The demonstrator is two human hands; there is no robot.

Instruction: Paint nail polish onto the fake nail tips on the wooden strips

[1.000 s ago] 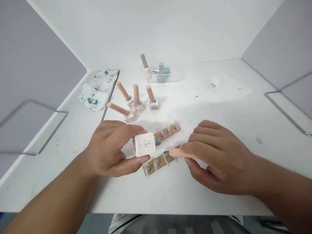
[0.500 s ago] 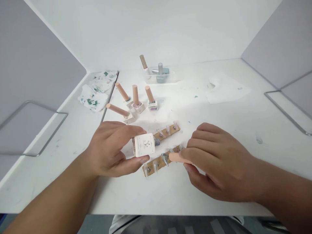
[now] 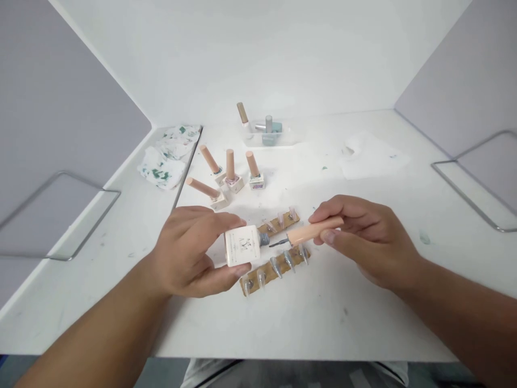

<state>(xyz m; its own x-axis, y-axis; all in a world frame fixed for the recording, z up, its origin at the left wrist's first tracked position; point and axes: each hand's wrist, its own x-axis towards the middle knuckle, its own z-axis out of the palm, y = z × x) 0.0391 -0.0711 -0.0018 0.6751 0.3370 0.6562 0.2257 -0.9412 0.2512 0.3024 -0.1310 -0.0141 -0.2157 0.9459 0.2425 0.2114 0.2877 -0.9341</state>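
Between thumb and fingers, my left hand (image 3: pixel 194 253) grips a white nail polish bottle (image 3: pixel 243 246) on its side, its grey-smeared neck facing right. My right hand (image 3: pixel 361 237) pinches the peach cap of the nail polish brush (image 3: pixel 313 231); its grey-coated bristles point left, close to the bottle's mouth but apart from it. Beneath lies a brown display strip (image 3: pixel 266 272) with several nail tips; the ones toward the right look grey, and the two at the left end look clear. A second strip (image 3: pixel 278 223) with clear tips lies behind, partly hidden by the bottle.
Several peach-capped polish bottles (image 3: pixel 233 183) stand beyond my left hand, one of them tilted. A clear tray (image 3: pixel 288 139) with more bottles sits at the back. Stained tissues (image 3: pixel 161 172) lie at left, a white sheet (image 3: pixel 375 159) at right. Metal wire frames (image 3: pixel 476 202) flank both sides.
My right hand has turned and lifted the brush off the nail tips on the front strip, bringing its bristles near the bottle's mouth. My left hand still holds the bottle; the view has shifted slightly.
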